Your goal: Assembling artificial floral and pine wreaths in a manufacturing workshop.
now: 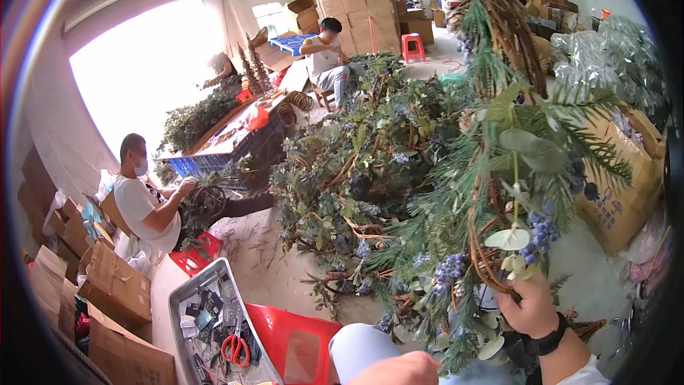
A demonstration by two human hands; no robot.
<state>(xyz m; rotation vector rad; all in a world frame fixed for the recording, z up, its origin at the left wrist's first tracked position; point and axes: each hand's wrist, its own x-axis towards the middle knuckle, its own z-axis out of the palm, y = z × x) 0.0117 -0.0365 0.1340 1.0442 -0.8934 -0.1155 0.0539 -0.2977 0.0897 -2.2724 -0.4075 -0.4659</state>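
Note:
At the lower right my right hand (pixel 531 306), with a dark band on its wrist, is closed around the lower part of a twig wreath (pixel 479 242). The wreath stands upright, its bare brown vines rising past the top edge. Green pine sprigs, broad leaves and blue berry clusters (pixel 540 237) hang from it. My left hand (pixel 402 371) lies low over my light-blue trouser legs, cut off by the bottom edge; its fingers are hidden. Left of my knees, red-handled scissors (pixel 235 349) lie in a grey metal tray (pixel 174 299).
A large heap of decorated wreaths (pixel 356 150) fills the floor ahead. The tray rests by a red plastic stool (pixel 306 349). Two seated people work left and ahead; another is at the back. Cardboard boxes (pixel 117 281) line the left, and an open carton (pixel 609 178) stands right.

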